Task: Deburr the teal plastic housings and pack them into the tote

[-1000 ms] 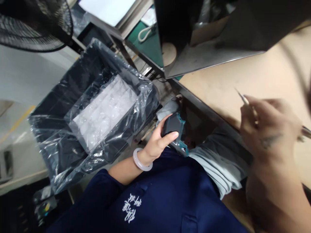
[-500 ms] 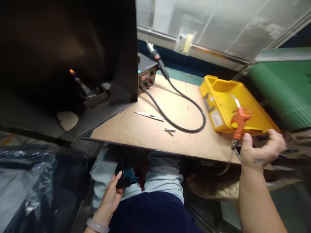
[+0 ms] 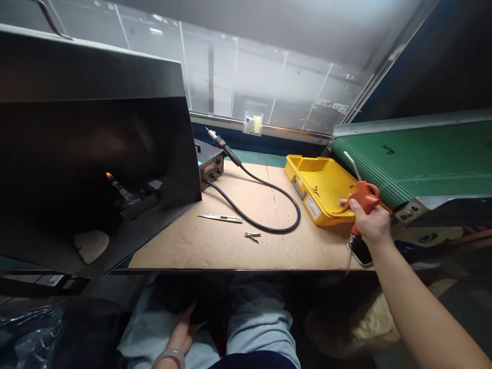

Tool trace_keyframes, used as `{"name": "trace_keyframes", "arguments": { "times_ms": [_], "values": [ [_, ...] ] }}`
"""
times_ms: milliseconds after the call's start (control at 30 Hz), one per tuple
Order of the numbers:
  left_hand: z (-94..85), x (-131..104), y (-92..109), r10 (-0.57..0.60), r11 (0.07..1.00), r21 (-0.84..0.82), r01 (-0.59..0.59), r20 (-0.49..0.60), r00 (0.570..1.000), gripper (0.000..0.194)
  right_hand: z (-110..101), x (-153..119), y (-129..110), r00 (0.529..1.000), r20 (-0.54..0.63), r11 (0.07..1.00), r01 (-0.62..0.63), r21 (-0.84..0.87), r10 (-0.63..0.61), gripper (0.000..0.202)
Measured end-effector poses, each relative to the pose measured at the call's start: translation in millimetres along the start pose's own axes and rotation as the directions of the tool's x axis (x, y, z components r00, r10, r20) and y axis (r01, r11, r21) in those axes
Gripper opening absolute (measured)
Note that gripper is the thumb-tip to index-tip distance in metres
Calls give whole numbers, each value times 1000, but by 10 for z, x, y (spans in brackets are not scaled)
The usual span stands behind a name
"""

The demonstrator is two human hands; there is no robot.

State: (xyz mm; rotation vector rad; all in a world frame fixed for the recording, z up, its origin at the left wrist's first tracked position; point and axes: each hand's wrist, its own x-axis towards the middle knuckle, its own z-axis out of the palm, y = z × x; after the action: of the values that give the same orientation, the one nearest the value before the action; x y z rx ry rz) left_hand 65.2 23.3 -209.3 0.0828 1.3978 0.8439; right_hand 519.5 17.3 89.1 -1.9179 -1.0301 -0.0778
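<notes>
My right hand (image 3: 372,223) is wrapped round an orange air blow gun (image 3: 363,197) with a bent metal nozzle, at the near right corner of a yellow tray (image 3: 326,218). A small dark hook-shaped piece (image 3: 315,191) lies in the tray. Low over my lap is my left hand (image 3: 184,330), its thumb and a finger spread round a dark area; whatever it grips blends into the shadow. White-handled tweezers (image 3: 221,219) and a small metal clipper (image 3: 252,236) rest on the brown board (image 3: 269,253).
A black box-like hood (image 3: 165,148) with a small flame (image 3: 109,176) inside stands on the left. Behind the board are a control unit (image 3: 211,171) and its corded tool (image 3: 226,148). A green conveyor belt (image 3: 423,159) runs at the right, with another dark hook-shaped piece (image 3: 388,149) on it.
My right hand has closed on the orange blow gun and raised it from the tray's corner. The view has tilted up, bringing more of the conveyor into sight. My left hand appears lower.
</notes>
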Motion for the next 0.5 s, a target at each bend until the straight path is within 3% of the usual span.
{"name": "trace_keyframes", "arguments": {
  "times_ms": [67,100,133,167,200,233,267,300,400,500],
  "values": [
    [-25,49,26,12,1000,3,-12,-7,1000,26,-78,-406,-250,976,205,989,48,141,-76,59],
    [-29,75,33,17,1000,12,-17,-13,1000,25,-82,-646,-355,875,459,972,47,230,-151,50],
    [-29,101,33,21,999,25,-20,-20,1000,23,-58,-896,-438,688,695,963,24,270,-211,42],
    [-27,124,23,25,999,40,-24,-24,999,21,-7,-1143,-491,495,839,968,17,251,-227,34],
    [-24,144,5,29,998,56,-27,-28,999,18,66,-1375,-514,289,938,982,46,186,-191,23],
    [-23,159,-21,34,997,73,-32,-30,999,14,155,-1582,-508,135,984,989,108,102,-116,14],
    [-24,170,-52,43,995,90,-40,-31,999,10,251,-1754,-481,80,996,987,158,20,-33,14],
    [-28,176,-84,55,993,107,-51,-30,998,9,345,-1887,-440,60,998,981,191,-40,29,18],
    [-50,190,-158,107,984,147,-103,-16,994,17,555,-2058,-329,103,991,972,209,-104,84,24],
    [-77,211,-178,145,973,181,-146,19,989,25,618,-2023,-310,108,991,973,209,-98,77,23]
  ]
}}
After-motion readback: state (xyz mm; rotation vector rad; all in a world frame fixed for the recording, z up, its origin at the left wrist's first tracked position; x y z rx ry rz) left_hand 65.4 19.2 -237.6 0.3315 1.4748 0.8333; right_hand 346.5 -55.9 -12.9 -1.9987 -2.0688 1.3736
